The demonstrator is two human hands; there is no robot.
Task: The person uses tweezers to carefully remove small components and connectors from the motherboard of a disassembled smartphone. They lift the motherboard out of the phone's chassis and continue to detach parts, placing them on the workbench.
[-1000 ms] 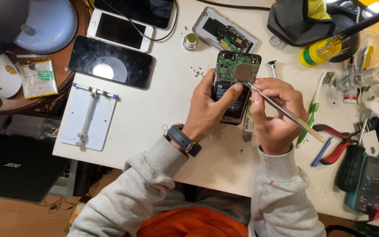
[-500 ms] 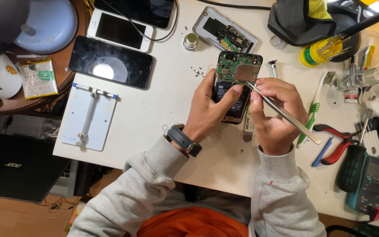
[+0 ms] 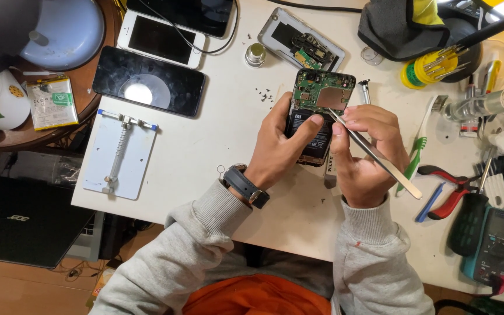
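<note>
Left hand (image 3: 284, 146) still grips the opened phone (image 3: 320, 114) over the white table (image 3: 217, 146), right hand (image 3: 366, 154) pinching tweezers (image 3: 374, 154) — tips barely shifted on the board since a second ago — fine work ongoing.

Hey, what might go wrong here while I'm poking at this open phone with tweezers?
1. The metal tweezers in your right hand have their tip at the bare circuit board; a slip could scratch or short a part.
2. The battery sits just below that tip, under your left hand; a jab might puncture it.
3. Loose screws lie scattered on the table and could easily get swept off.
</note>
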